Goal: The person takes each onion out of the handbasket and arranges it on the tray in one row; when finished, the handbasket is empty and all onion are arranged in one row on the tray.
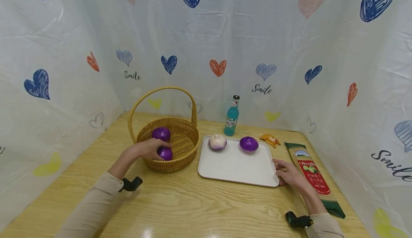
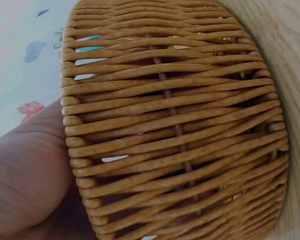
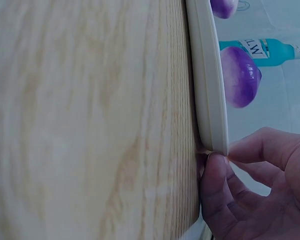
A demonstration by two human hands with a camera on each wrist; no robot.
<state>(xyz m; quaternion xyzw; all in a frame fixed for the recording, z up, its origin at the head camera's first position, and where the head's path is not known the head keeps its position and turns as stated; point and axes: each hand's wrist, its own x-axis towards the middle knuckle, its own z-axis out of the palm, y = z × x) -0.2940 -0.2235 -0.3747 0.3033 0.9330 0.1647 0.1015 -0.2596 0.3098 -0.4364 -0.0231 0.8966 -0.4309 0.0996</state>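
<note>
My left hand [image 1: 150, 148] reaches over the near rim of a wicker basket [image 1: 190, 155] and grips a purple onion [image 1: 165, 154] inside it. Another purple onion [image 1: 161, 134] lies behind that one in the basket. In the left wrist view the woven wall hides the fingers and most of the onion; only part of the hand [image 2: 27, 175] shows. My right hand [image 1: 289, 173] pinches the right edge of a white tray [image 1: 238, 170], its thumb and fingers around the rim in the right wrist view. A whitish onion [image 1: 217, 142] and a purple onion [image 1: 249, 144] sit on the tray's far part.
Behind the tray stands a blue bottle [image 1: 231, 118]. An orange snack packet [image 1: 270, 140] lies past the tray's far right corner. To the right is a long green-and-red package [image 1: 312, 175], close to my right forearm. The basket's tall handle [image 1: 167, 87] arches above it.
</note>
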